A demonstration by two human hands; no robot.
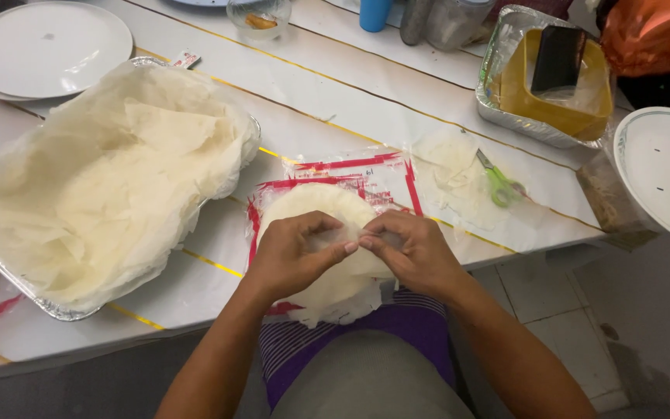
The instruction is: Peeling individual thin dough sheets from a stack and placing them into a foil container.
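1. Two hands are meeting over a stack of round wrappers (316, 209): I am watching my left hand (292, 256) and right hand (416, 252) pinching the edge of the top sheet between fingertips, likely so that one thin sheet is peeling away from the rest.
2. I am seeing the stack lying on its opened red-and-clear plastic packet (366, 174) at the near edge of the table (366, 89), just in front of my lap, which is keeping it within easy reach.
3. I am noting a foil tray (48, 306) to the left, filled with loose, crumpled separated sheets (110, 174); it is sitting just beside the stack.
4. I am spotting green-handled scissors (499, 185) lying on a clear plastic film to the right, apart from both hands.
5. I am seeing a white plate (44, 48) at the far left and a second foil tray holding a yellow container (556, 105) at the far right.
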